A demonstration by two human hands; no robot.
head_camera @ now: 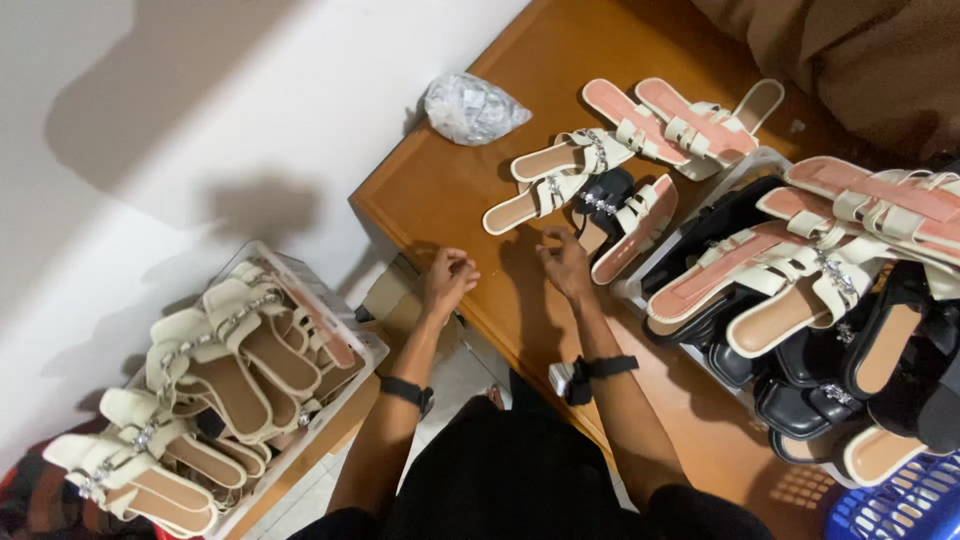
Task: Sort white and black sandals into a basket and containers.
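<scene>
Left hand [447, 277] loosely curled, empty, at wooden desk [450, 180] edge, frame centre. Right hand [565, 265] narrow, fingertips nearly touching black flat sandal [600, 205]. Risk: overloaded white sandal basket [690, 300], centre right, spilling if nudged.

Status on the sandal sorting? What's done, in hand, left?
Looks done: the clear bin on the left is packed with cream sandals. In hand: nothing gripped; the left hand and right hand rest empty on the wooden table, nearest a black sandal. Apparently left: loose pairs on the table, such as the pink-soled sandals, and the overfull right bin.
</scene>
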